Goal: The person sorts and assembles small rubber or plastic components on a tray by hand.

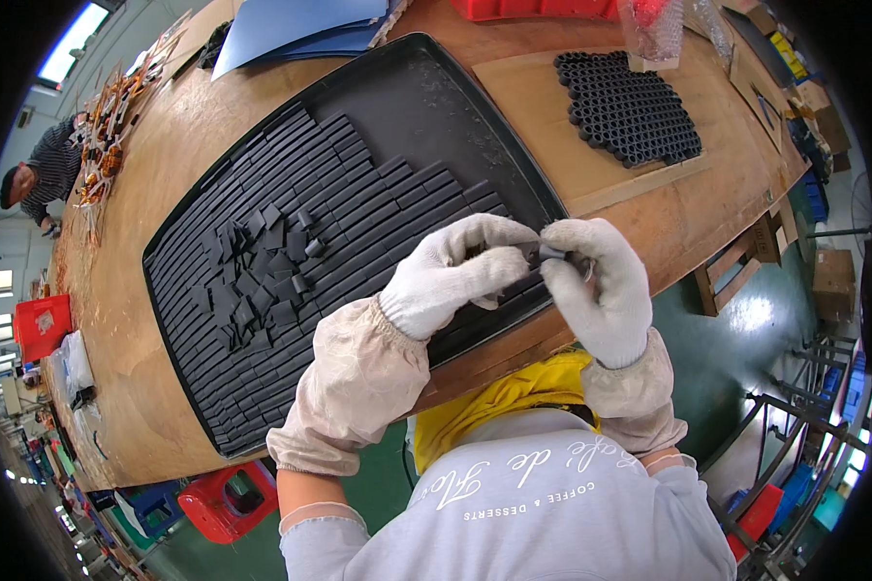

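Note:
Both hands wear white knit gloves and meet over the near right corner of a black tray. My right hand is closed, its thumb and fingertips pinching a small dark grey curved piece. From the other side, my left hand pinches at the same piece; its fingertips partly hide it. Long rows of black cylindrical pieces fill much of the tray. On top of these rows lies a loose heap of small black curved pieces, left of my left hand.
Black tubes stand packed together on cardboard to the tray's right. Bubble wrap and a red bin are beyond. Blue sheets lie at the far side. Another person works at far left. A red stool is below.

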`<state>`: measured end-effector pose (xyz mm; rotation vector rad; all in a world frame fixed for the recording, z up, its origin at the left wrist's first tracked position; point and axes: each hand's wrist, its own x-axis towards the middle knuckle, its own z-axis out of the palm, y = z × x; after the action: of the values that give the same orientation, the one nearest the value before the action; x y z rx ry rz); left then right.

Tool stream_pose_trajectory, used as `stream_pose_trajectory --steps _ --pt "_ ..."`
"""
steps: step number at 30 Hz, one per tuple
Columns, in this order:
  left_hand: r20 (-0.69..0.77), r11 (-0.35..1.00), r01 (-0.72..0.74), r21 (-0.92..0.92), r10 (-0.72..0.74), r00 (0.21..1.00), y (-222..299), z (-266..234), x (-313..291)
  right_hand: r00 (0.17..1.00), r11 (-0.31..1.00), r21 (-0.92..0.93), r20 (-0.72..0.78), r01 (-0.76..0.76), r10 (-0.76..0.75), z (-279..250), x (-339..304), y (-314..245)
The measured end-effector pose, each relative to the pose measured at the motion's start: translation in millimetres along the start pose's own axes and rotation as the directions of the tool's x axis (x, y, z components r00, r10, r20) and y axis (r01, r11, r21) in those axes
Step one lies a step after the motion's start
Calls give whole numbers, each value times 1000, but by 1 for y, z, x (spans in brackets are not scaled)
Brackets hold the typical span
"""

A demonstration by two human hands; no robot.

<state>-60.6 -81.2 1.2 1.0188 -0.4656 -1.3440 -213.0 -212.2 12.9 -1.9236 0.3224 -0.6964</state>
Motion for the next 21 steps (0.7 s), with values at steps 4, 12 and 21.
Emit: stream_pose_trajectory --steps 4,12,21 --pt "-35 983 42 177 -36 999 2 0 -2 986 970 -180 55 166 -158 5 5 -3" --pt "-54 971 39 237 -27 998 0 -5 0 980 950 -260 133 176 -145 0 7 0" --pt "16 999 -11 -39 12 1000 -2 -7 0 982 986 59 -103 -153 158 -6 -1 -1"
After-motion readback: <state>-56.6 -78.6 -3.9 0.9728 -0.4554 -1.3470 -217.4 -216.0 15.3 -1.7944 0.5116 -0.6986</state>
